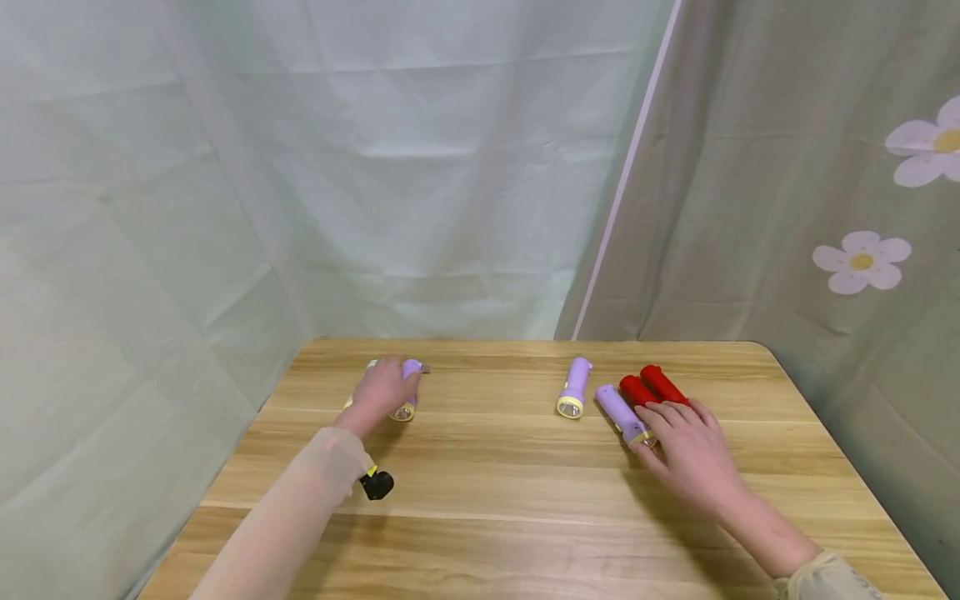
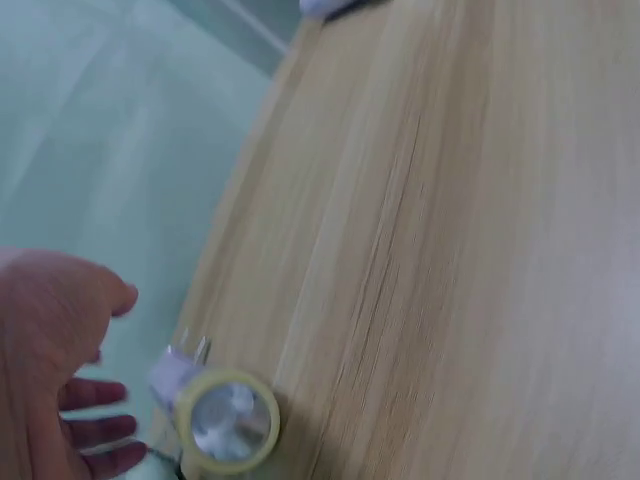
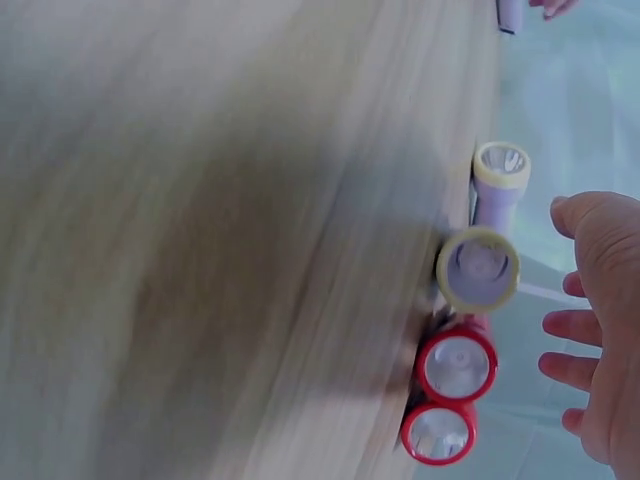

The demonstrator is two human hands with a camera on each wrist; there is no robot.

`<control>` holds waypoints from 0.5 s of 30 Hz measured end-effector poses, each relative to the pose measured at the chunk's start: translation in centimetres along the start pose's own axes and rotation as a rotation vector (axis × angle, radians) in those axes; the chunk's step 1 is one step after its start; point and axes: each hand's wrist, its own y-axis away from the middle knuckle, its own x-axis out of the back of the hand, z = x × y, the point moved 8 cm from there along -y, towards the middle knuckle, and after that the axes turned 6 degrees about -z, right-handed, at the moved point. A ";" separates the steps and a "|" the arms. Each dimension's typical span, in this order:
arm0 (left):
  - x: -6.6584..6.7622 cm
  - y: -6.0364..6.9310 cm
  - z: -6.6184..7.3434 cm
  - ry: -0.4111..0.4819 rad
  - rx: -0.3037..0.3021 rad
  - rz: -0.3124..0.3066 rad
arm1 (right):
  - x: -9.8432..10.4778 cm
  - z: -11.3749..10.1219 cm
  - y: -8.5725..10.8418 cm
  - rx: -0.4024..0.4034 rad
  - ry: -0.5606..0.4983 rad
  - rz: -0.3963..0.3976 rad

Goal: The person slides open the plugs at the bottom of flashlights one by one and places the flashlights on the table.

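Note:
My left hand (image 1: 382, 389) is over the far left of the table, fingers loosely extended. Just right of it lies a purple flashlight (image 1: 410, 369) with a yellow rim, its lens (image 2: 228, 422) large in the left wrist view. A pale object with a yellowish end is mostly hidden beneath that hand. On the right, my right hand (image 1: 692, 450) hovers with spread fingers over a purple flashlight (image 1: 617, 408) and two red flashlights, one nearer (image 1: 636, 390) and one farther (image 1: 663, 383). Whether its fingertips touch them I cannot tell. Another purple flashlight (image 1: 576, 382) lies to their left.
The wooden table (image 1: 480, 500) has rounded far corners. Pale curtains (image 1: 450, 167) hang behind it and along its sides, with flower prints on the right. A black device (image 1: 377, 483) is strapped at the left wrist.

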 end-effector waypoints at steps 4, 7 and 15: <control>0.1 0.5 2.5 -0.017 -0.121 0.038 | 0.4 1.1 0.0 -0.026 -0.004 -0.003; -0.3 1.1 4.4 -0.029 -0.184 0.028 | 0.7 2.0 -0.1 -0.047 -0.005 0.001; -1.5 3.5 8.7 -0.042 -0.346 0.035 | 1.3 4.9 0.0 -0.120 0.012 -0.021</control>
